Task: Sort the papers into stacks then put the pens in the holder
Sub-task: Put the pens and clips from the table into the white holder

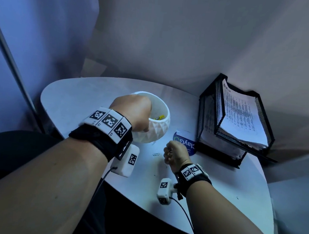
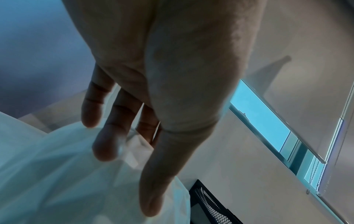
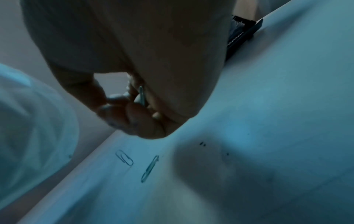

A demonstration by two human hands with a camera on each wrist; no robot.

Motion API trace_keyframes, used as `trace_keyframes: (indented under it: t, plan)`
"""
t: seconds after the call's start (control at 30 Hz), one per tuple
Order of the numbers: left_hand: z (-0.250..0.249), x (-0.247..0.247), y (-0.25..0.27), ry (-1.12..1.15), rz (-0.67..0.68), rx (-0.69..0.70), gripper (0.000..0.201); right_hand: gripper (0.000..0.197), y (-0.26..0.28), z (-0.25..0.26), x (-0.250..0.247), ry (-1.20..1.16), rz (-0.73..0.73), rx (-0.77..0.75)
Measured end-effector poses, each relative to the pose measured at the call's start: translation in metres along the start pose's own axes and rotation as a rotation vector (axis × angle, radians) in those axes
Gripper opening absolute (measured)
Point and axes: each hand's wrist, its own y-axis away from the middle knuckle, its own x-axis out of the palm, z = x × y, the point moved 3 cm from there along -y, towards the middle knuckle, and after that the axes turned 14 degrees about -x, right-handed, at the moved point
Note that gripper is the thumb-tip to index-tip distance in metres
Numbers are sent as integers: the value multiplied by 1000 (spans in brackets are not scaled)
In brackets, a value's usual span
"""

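A white faceted holder (image 1: 158,133) stands at the middle of the round table, with a yellow pen (image 1: 159,117) inside. My left hand (image 1: 132,111) grips its near-left rim; the left wrist view shows my left hand (image 2: 128,177) with fingers and thumb lying against the holder's wall (image 2: 57,174). My right hand (image 1: 171,153) hovers just right of the holder, curled, and in the right wrist view my right hand (image 3: 134,109) pinches a paper clip (image 3: 141,95). Printed papers (image 1: 242,112) lie stacked in a black mesh tray (image 1: 215,103) at the right.
Two loose paper clips (image 3: 124,157) (image 3: 150,168) lie on the table below my right hand. A blue round sticker (image 1: 183,143) sits between the holder and the tray. The white table (image 1: 217,195) ends in a curved edge toward me. Walls close in behind.
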Motion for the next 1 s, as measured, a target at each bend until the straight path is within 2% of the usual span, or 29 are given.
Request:
trace_keyframes:
  t: [0.13,0.27,0.33,0.43,0.53,0.6,0.77,0.83,0.93,1.0]
  plan:
    - [1,-2,-1,14,-6,2,25,11,-8,-5,2,545,43,-197]
    - [3,-5,-2,29,-10,4,25,14,-5,-9,6,967,295,-284]
    - [5,-7,-2,32,-19,0,24,6,-5,-7,7,1064,329,-312]
    - [6,-7,-3,35,-11,-11,21,15,-5,-3,10,1139,382,-307]
    - [5,-6,-1,38,-7,-18,22,7,-1,3,15,1215,440,-322]
    - [4,-7,0,34,-11,-17,23,10,3,3,15,1223,435,-326]
    - [8,-12,2,51,-16,-20,28,11,10,-9,11,1152,416,-260]
    - [10,-14,2,58,-21,-24,29,14,11,-8,11,840,296,-189]
    - [14,-16,0,70,-27,-43,28,19,5,-7,7,146,2,-51]
    - [16,-18,-1,79,-34,-60,26,22,3,1,11,-120,-59,-25]
